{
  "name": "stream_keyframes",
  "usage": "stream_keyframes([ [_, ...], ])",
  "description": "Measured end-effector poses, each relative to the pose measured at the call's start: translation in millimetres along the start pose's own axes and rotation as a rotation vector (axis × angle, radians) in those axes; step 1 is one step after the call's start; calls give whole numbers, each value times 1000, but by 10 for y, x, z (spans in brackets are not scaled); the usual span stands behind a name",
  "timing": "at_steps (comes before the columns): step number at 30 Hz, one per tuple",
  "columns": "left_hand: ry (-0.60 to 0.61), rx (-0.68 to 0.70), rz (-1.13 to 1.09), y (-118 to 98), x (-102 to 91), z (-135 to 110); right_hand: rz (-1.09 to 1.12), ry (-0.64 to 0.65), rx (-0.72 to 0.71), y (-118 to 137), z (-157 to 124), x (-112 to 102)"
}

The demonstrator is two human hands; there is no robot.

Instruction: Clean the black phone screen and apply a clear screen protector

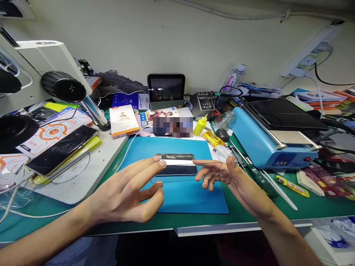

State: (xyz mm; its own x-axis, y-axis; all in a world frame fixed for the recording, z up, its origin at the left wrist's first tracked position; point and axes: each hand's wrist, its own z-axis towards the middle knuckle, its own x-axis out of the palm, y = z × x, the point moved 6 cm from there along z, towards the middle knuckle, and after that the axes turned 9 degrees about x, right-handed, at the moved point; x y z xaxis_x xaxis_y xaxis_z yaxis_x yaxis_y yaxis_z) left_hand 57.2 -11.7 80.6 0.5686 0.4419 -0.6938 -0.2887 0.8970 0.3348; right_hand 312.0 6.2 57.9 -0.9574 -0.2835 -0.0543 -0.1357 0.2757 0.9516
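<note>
While the left hand [124,188] and the right hand [237,181] face each other over the blue mat [191,199], a clear sheet [177,179] with a thin dark edge spans the gap between their fingers. Both hands are spread wide, thumbs well apart from the index fingers; I can't tell from here how firmly either one grips the sheet. A phone [177,170] lies flat on the mat between the two sets of fingertips, partly seen through the sheet. Beyond the left hand stands a white box with orange edging [124,120], and farther to its left lies a dark phone [63,149]. Past the right hand are a yellow bottle [199,127] and a light-blue machine [255,144], with a yellow cutter [292,186] on the green bench [241,210] to that hand's right
</note>
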Motion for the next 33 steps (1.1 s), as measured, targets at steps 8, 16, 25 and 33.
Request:
stream_keyframes([
  [8,24,27,11,138,66,26,-129,31,-9,78,75,-75],
  [16,27,96,61,204,177,16,-130,143,14,85,153,-165],
  [25,-134,-407,-448,570,172,-8,-470,-195,-170,263,40,-562],
  [33,141,-465,-488,599,371,-73,-880,-321,-632,407,-50,-289],
])
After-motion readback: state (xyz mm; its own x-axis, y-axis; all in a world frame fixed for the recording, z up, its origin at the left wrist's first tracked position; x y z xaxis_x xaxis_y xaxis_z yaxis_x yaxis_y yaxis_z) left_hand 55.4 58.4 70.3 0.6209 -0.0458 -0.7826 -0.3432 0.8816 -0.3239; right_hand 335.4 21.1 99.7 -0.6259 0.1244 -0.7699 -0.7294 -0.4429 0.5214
